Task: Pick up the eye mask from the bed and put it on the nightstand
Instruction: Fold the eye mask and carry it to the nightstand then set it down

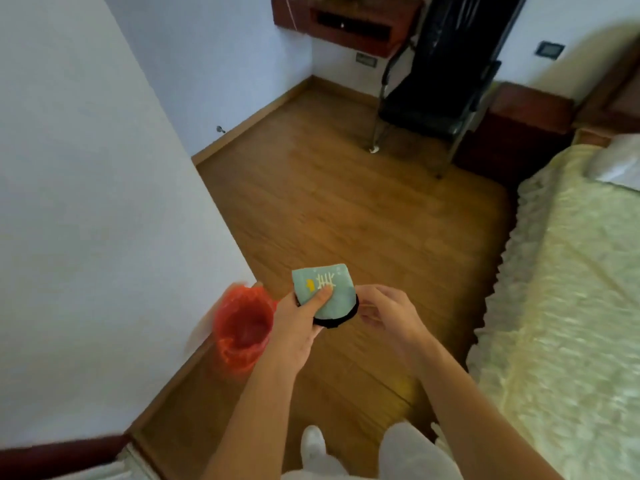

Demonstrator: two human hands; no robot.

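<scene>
Teal eye mask [325,292], left thumb on top

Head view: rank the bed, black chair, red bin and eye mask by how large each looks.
1. bed
2. black chair
3. red bin
4. eye mask

The bin and mask sit nearer the camera, so true sizes are unsure.

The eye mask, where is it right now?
In the head view, the eye mask is held in the left hand over the wooden floor, just right of the red bin.
</scene>
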